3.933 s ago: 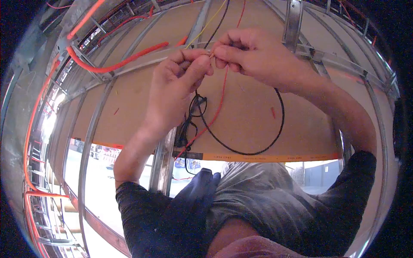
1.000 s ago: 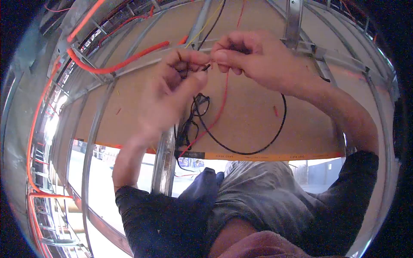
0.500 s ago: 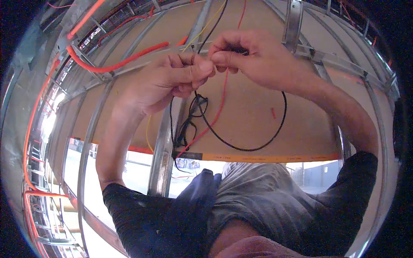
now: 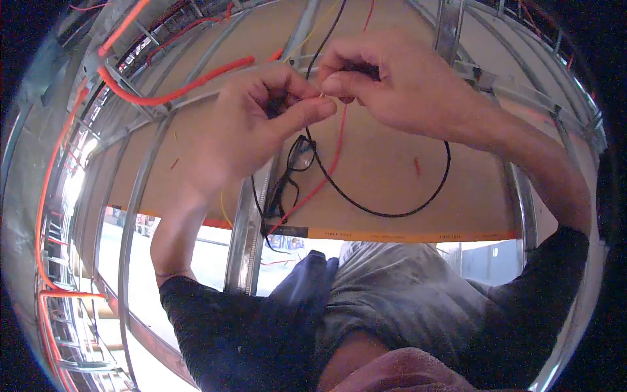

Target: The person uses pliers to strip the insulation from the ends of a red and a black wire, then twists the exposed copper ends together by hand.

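Note:
My left hand [image 4: 261, 121] and my right hand [image 4: 385, 88] meet fingertip to fingertip in the upper middle of the head view. Between the tips shows a small pale wire end [image 4: 322, 96], pinched by thumb and forefinger on both sides. A black cable [image 4: 392, 215] hangs in a loop below, one side rising behind my right wrist. What my right palm covers is hidden. Black-framed glasses [image 4: 300, 155] are just beneath my left hand. Past them runs a red cable [image 4: 324, 179].
Metal studs [image 4: 247, 242] frame the brown board [image 4: 379, 176]. A thick orange tube [image 4: 170, 101] curves at upper left, with more orange tubing [image 4: 44, 215] along the left side. A small red scrap [image 4: 417, 166] shows against the board.
My left fingers have loosened and spread slightly, the thumb now stretched towards the right fingertips. The pale wire end shows more clearly. The black loop has shifted a little right and up.

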A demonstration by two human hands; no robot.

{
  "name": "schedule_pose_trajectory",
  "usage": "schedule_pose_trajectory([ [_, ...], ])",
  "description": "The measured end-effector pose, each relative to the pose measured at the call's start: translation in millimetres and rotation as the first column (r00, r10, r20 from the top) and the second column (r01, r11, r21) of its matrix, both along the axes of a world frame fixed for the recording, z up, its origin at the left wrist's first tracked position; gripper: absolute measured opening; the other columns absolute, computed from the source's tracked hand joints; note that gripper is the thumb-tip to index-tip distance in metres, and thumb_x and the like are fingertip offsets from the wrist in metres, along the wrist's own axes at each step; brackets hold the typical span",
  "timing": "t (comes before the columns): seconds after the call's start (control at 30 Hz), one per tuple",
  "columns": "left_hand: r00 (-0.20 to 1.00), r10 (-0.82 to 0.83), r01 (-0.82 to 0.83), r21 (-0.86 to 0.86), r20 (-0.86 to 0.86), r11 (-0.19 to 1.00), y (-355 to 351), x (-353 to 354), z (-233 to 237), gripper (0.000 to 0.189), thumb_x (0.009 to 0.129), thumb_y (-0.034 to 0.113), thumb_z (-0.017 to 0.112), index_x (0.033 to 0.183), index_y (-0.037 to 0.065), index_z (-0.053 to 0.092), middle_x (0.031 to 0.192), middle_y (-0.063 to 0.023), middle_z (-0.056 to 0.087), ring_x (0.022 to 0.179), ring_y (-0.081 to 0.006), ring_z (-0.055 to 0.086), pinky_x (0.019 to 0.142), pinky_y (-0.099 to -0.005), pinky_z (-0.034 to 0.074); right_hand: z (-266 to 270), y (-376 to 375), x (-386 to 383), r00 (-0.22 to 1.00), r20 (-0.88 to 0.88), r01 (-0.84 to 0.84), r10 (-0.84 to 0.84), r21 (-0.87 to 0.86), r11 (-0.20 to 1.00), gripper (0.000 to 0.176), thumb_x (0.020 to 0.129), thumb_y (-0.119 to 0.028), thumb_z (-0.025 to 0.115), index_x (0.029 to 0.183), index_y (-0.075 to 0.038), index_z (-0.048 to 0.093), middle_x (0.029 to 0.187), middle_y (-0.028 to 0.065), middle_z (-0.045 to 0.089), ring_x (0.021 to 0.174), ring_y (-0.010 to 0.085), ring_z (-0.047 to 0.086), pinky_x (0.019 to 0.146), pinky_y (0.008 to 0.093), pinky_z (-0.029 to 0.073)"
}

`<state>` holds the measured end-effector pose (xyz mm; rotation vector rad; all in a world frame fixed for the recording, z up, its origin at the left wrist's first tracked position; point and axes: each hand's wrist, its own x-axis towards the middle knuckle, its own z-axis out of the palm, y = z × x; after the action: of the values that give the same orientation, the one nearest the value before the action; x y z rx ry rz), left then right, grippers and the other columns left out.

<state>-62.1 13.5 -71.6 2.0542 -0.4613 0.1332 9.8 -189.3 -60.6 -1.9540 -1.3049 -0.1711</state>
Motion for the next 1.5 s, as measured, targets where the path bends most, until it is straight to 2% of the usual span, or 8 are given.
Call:
schedule_pose_trajectory([
  [0.1, 0.931, 0.075, -0.137, 0.151, 0.358, 0.979, -9.4, -0.3, -7.2, 0.014, 0.087, 0.015, 0.072, 0.091, 0.004, 0.065, 0.069, 0.0002, 0.061, 0.057, -0.0061, 0.053, 0.051, -0.0237, 0.042, 4.8, -1.6, -7.2, 0.999, -0.018, 0.052, -0.052, 0.017, 0.998, 0.008, 0.088, -0.007, 0.06, 0.091, -0.001, 0.063, 0.072, 0.0013, 0.059, 0.07, 0.0077, 0.054, 0.064, 0.0254, 0.044],
  [0.17, 0.532, -0.139, -0.363, 0.373, 0.835, 0.854, -11.0, 5.9, -11.1, 0.017, 0.08, 0.007, 0.071, 0.094, 0.004, 0.064, 0.073, -0.0041, 0.06, 0.058, -0.0151, 0.056, 0.052, -0.0278, 0.047, 5.4, -2.6, -9.2, 0.994, -0.088, 0.06, -0.058, 0.019, 0.998, 0.008, 0.088, -0.008, 0.06, 0.091, -0.001, 0.064, 0.072, 0.0014, 0.059, 0.07, 0.008, 0.054, 0.063, 0.0257, 0.044],
  [0.47, 0.428, -0.359, -0.643, 0.558, 0.83, 0.524, -20.7, -8.6, -3.6, 0.025, 0.073, 0.003, 0.067, 0.097, 0.007, 0.061, 0.08, -0.0073, 0.057, 0.068, -0.0226, 0.06, 0.053, -0.0307, 0.05, 0.6, -6.2, -1.6, 0.965, -0.255, 0.079, -0.053, 0.096, 0.992, 0.012, 0.091, -0.013, 0.062, 0.09, -0.001, 0.064, 0.072, 0.0002, 0.06, 0.065, 0.0061, 0.052, 0.058, 0.0227, 0.043],
  [0.53, 0.494, -0.215, -0.6, 0.51, 0.842, 0.617, -29.4, -6.1, -5.9, 0.021, 0.077, 0.005, 0.068, 0.097, 0.007, 0.062, 0.079, -0.0067, 0.058, 0.066, -0.0198, 0.06, 0.054, -0.0288, 0.05, -0.4, -6.1, 5.2, 0.99, -0.103, 0.111, -0.102, 0.089, 0.99, 0.013, 0.091, -0.014, 0.063, 0.09, -0.001, 0.064, 0.072, 0.0001, 0.06, 0.065, 0.0061, 0.052, 0.057, 0.0229, 0.043],
  [0.67, 0.857, 0.216, -0.26, 0.032, 0.468, 0.965, -24.3, 15.8, -19.6, 0.017, 0.087, 0.015, 0.072, 0.097, 0.005, 0.064, 0.076, -0.0038, 0.061, 0.065, -0.0108, 0.058, 0.057, -0.0237, 0.048, 0.5, -10.3, 11.2, 0.993, -0.107, 0.064, -0.057, 0.063, 0.996, 0.014, 0.091, -0.014, 0.062, 0.091, -0.001, 0.064, 0.073, 0.0, 0.061, 0.065, 0.0062, 0.052, 0.058, 0.0228, 0.043],
  [0.87, 0.955, -0.088, 0.029, -0.205, -0.282, 0.978, 3.4, 8.2, 7.9, 0.028, 0.094, 0.033, 0.061, 0.102, 0.006, 0.063, 0.083, 0.0019, 0.062, 0.069, -0.0053, 0.055, 0.058, -0.0175, 0.04, 1.0, -7.6, 7.4, 0.989, -0.147, 0.038, -0.031, 0.042, 0.998, 0.013, 0.092, -0.013, 0.06, 0.09, -0.001, 0.063, 0.073, -0.0005, 0.058, 0.068, 0.0062, 0.052, 0.062, 0.0227, 0.043],
  [1.2, 0.898, -0.227, 0.087, -0.352, -0.376, 0.932, 8.4, 11.9, -1.8, 0.032, 0.096, 0.036, 0.056, 0.103, 0.005, 0.061, 0.08, 0.0025, 0.059, 0.064, -0.0044, 0.049, 0.056, -0.0181, 0.037, -4.3, -3.7, 7.2, 0.997, -0.064, 0.038, -0.035, 0.053, 0.998, 0.01, 0.091, -0.011, 0.06, 0.09, -0.002, 0.062, 0.075, -0.0007, 0.058, 0.072, 0.0073, 0.053, 0.066, 0.0246, 0.044],
  [1.5, 0.952, -0.014, -0.078, -0.287, -0.305, 0.955, -6.5, 3.4, -3.1, 0.024, 0.093, 0.03, 0.063, 0.1, 0.007, 0.061, 0.082, 0.0018, 0.062, 0.067, -0.0037, 0.051, 0.058, -0.0177, 0.038, -7.2, -6.9, -0.7, 0.996, -0.019, 0.084, -0.083, 0.112, 0.99, 0.01, 0.089, -0.011, 0.061, 0.091, -0.002, 0.062, 0.073, -0.0019, 0.056, 0.07, 0.0057, 0.049, 0.062, 0.0241, 0.041],
])
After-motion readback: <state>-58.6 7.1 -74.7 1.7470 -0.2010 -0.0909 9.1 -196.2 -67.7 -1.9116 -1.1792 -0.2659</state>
